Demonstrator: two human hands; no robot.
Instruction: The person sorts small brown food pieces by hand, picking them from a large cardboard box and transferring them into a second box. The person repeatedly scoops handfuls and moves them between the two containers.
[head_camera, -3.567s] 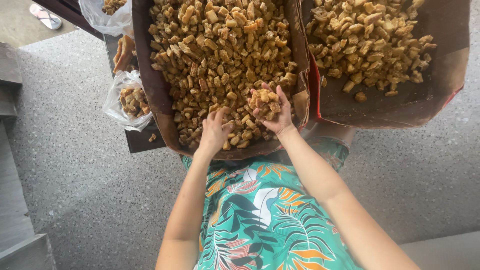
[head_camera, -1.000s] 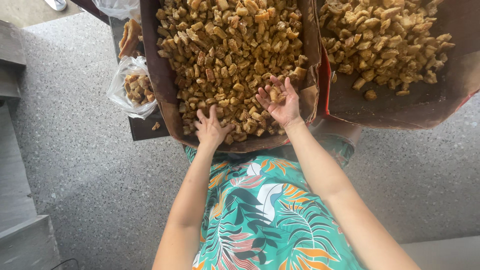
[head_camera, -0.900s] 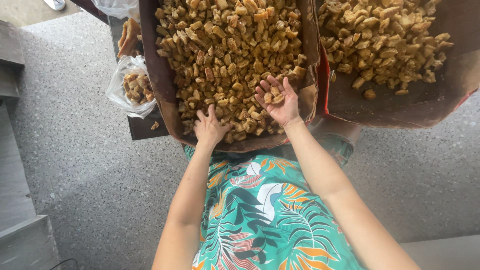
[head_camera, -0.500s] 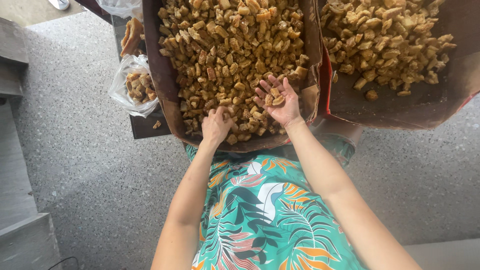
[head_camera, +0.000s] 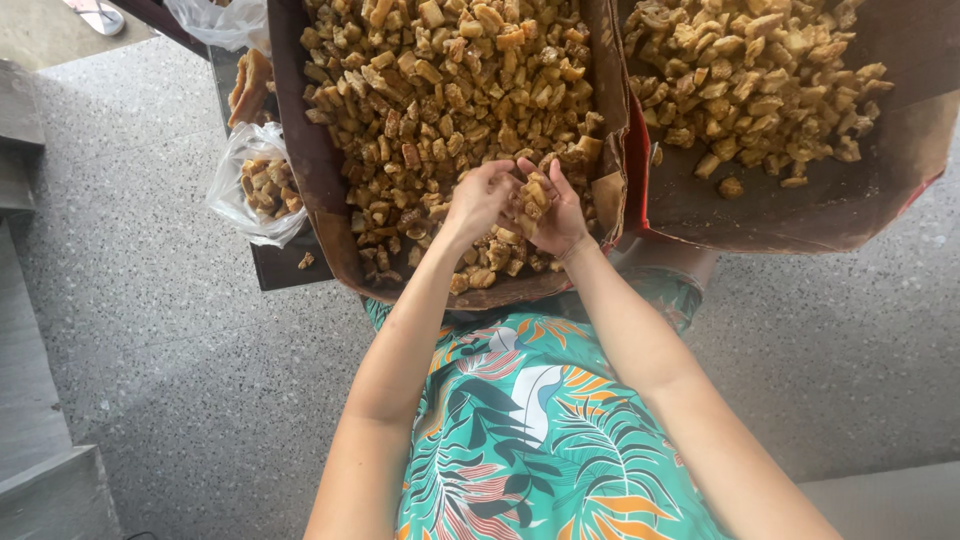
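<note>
Fried golden-brown chunks (head_camera: 450, 90) fill a brown cardboard tray (head_camera: 300, 170) in front of the person. L to R: clear plastic bag (head_camera: 255, 185) w/ a few chunks sits just beside tray's left wall. Left hand (head_camera: 478, 198) curled, fingers narrow, picking at pieces in right hand (head_camera: 548, 212), which is cupped palm-up holding a small heap. Both over tray's near edge. Looks like sorting/picking step; next move prob. needs a light pinch so pieces don't crumble. Second tray (head_camera: 800, 200) at right, half full. Floor (head_camera: 150, 330) grey speckled stone; step edge at left.
</note>
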